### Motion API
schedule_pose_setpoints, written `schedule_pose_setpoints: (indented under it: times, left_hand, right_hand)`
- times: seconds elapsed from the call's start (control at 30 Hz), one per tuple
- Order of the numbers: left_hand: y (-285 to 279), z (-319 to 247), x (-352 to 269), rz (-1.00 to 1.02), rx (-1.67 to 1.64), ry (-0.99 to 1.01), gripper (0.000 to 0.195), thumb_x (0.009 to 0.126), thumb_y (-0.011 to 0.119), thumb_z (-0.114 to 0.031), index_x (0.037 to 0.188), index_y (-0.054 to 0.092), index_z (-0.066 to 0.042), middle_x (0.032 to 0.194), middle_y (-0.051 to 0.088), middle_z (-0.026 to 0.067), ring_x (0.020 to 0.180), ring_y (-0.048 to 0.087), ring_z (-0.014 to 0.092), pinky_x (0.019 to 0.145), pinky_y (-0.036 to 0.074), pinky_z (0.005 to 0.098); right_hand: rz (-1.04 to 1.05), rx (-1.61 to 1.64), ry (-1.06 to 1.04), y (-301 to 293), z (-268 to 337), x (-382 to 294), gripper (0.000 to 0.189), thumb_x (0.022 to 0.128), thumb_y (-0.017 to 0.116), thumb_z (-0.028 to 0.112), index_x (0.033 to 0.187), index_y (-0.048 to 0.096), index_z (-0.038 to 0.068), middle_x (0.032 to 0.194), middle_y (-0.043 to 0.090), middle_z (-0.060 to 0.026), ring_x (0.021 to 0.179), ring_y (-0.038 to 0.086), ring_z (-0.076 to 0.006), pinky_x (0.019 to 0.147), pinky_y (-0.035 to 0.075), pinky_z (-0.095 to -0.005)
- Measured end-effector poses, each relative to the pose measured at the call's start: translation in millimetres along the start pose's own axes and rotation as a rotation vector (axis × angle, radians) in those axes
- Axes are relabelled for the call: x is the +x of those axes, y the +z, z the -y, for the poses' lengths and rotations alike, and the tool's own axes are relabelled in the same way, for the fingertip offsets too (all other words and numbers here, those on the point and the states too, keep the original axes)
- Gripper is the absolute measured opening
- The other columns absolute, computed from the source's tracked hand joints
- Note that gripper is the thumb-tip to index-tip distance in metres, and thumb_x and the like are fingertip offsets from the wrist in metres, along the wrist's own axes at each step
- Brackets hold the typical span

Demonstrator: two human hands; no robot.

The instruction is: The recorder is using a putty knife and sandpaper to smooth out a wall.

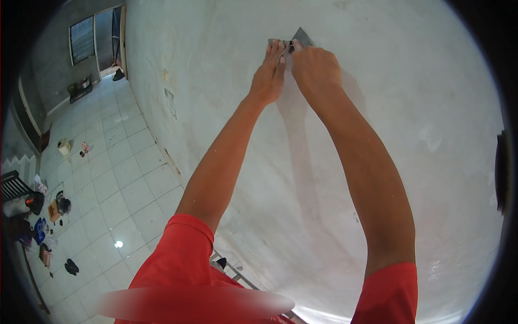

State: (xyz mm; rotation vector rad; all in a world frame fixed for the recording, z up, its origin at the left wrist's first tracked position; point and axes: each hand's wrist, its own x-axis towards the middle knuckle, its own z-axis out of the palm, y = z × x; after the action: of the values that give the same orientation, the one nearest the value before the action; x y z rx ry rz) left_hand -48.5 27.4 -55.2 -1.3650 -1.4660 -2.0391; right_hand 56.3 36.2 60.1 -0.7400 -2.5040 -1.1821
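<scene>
In front of me rises a pale plastered wall (251, 174). High on it, my right hand (317, 67) grips a putty knife (302, 37) with a grey metal blade; the hand hides most of the tool. Just to its left is my left hand (269, 79), fingers pointing up and thumb on the near side. Between those fingers and thumb sits a thin grey piece (286, 43), perhaps a second blade; too little of it shows to tell. The two hands nearly meet, and their shadows fall down the wall.
Below me runs a metal rail (247, 282), perhaps of a ladder or scaffold. The tiled floor (117, 202) lies far down on the left, with black footwear (71, 267), a pale bucket (64, 146) and scattered bags and boxes. A doorway (109, 38) opens at the far end.
</scene>
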Motion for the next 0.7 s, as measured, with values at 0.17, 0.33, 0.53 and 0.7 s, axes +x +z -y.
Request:
schedule_pose_setpoints:
  times: [0.17,0.33,0.53,0.7]
  left_hand:
    - [0,7,-53,0.118,-0.024,-0.064,0.051,0.107,0.031,-0.025,0.153,0.034,-0.003,0.163,0.022,0.0175,0.152,0.015,0.032,0.122,0.021,0.0387]
    - [19,-16,-61,0.104,-0.090,-0.092,0.054,0.108,0.029,-0.027,0.154,0.028,0.000,0.164,0.020,0.0167,0.154,0.009,0.030,0.123,0.018,0.0375]
    - [-8,-4,-4,0.036,-0.070,-0.100,0.055,0.108,0.025,-0.032,0.155,0.028,-0.004,0.164,0.021,0.0166,0.153,0.013,0.030,0.121,0.021,0.0353]
    - [-3,28,-56,0.084,-0.043,-0.145,0.058,0.108,0.028,-0.039,0.156,0.028,-0.007,0.163,0.022,0.0172,0.149,0.026,0.033,0.119,0.026,0.0343]
  right_hand:
    - [-0.009,-0.039,-0.057,19,7,-38,0.047,0.093,0.055,0.014,0.140,0.055,0.010,0.089,0.073,-0.0097,0.086,0.073,-0.0234,0.071,0.060,-0.0355]
    - [-0.081,-0.002,-0.006,18,-5,-51,0.050,0.093,0.055,0.016,0.143,0.052,0.012,0.089,0.073,-0.0102,0.085,0.073,-0.0232,0.070,0.060,-0.0355]
    - [-0.034,0.089,0.020,6,7,8,0.050,0.093,0.056,0.017,0.142,0.052,0.011,0.090,0.074,-0.0114,0.086,0.073,-0.0238,0.071,0.059,-0.0371]
    - [-0.039,0.030,-0.070,38,26,-23,0.056,0.090,0.059,0.019,0.145,0.050,0.011,0.087,0.073,-0.0106,0.082,0.072,-0.0231,0.070,0.059,-0.0349]
